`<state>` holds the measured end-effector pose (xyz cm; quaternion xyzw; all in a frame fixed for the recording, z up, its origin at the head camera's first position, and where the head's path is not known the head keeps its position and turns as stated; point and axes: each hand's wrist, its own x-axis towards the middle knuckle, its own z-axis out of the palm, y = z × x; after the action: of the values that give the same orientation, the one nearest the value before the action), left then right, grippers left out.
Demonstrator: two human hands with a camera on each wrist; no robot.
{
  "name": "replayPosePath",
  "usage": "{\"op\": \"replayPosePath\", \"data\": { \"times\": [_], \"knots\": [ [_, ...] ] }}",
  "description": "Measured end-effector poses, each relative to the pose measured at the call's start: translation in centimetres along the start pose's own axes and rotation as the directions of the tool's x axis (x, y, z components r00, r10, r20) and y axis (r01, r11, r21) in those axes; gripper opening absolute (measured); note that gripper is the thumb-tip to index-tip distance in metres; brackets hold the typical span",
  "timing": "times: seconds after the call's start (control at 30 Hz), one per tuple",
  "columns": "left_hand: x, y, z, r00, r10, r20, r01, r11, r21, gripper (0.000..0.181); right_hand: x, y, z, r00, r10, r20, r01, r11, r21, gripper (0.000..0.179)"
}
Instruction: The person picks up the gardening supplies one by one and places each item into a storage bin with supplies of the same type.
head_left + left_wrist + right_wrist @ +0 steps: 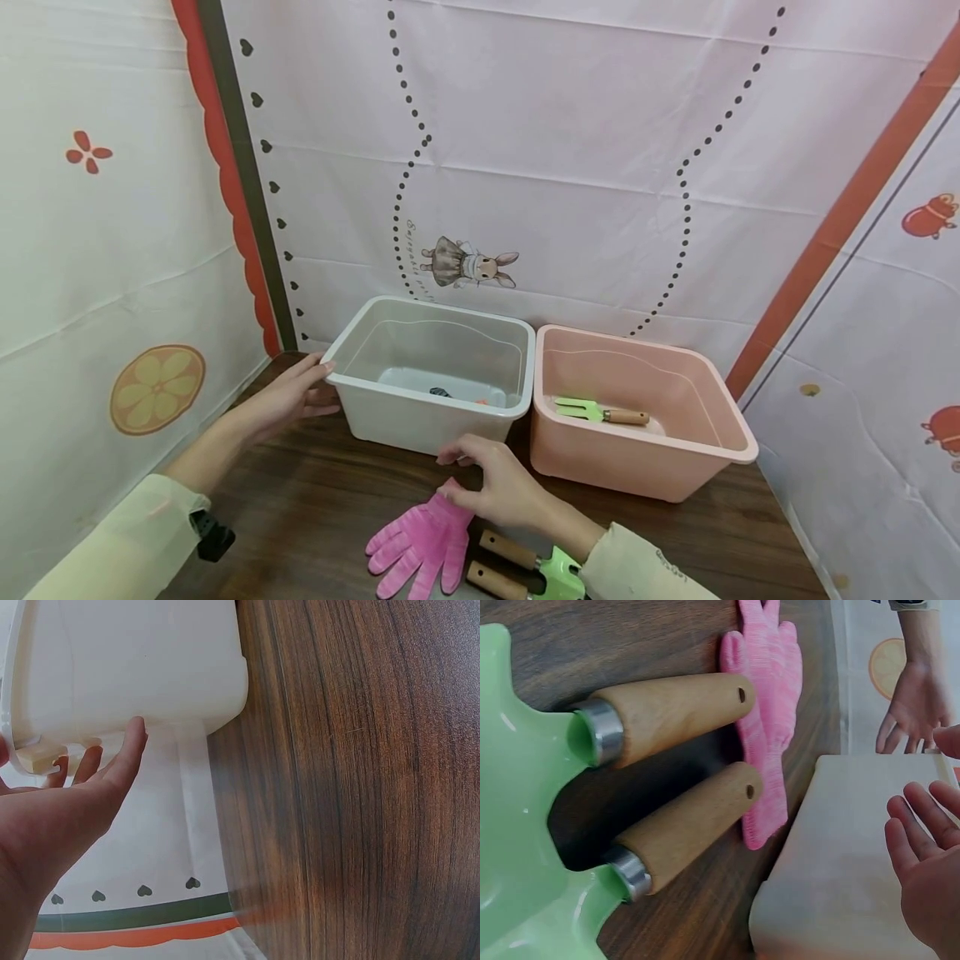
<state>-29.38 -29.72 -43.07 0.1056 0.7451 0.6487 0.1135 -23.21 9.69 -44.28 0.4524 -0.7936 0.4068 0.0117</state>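
My left hand rests at the left rim of the pale grey plastic bin, fingertips on the rim and the other fingers extended along the outside wall in the left wrist view. My right hand hovers over the cuff of a pink knitted glove, fingers bent loosely and holding nothing. The glove lies flat on the table, its fingers toward me. Beside it lie two green garden trowels with wooden handles, partly covered by my right sleeve in the head view.
A pink bin stands right of the grey one, with a green hand fork inside. A small dark object and an orange one lie in the grey bin. Printed cloth hangs behind the dark wooden table.
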Motion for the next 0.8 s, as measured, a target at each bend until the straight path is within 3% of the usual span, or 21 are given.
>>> {"op": "replayPosePath", "data": {
  "times": [0.5,0.8],
  "knots": [
    [-0.1,0.2,0.3,1.000,-0.003,-0.009,0.003,1.000,0.009,0.067,-1.3,1.2,1.5,0.987,0.121,0.108,-0.116,0.992,-0.056,0.058],
    [-0.1,0.1,0.1,1.000,-0.006,-0.007,0.006,1.000,0.004,0.069,-1.9,1.6,3.0,0.974,0.202,0.103,-0.195,0.978,-0.077,0.063]
  ]
}}
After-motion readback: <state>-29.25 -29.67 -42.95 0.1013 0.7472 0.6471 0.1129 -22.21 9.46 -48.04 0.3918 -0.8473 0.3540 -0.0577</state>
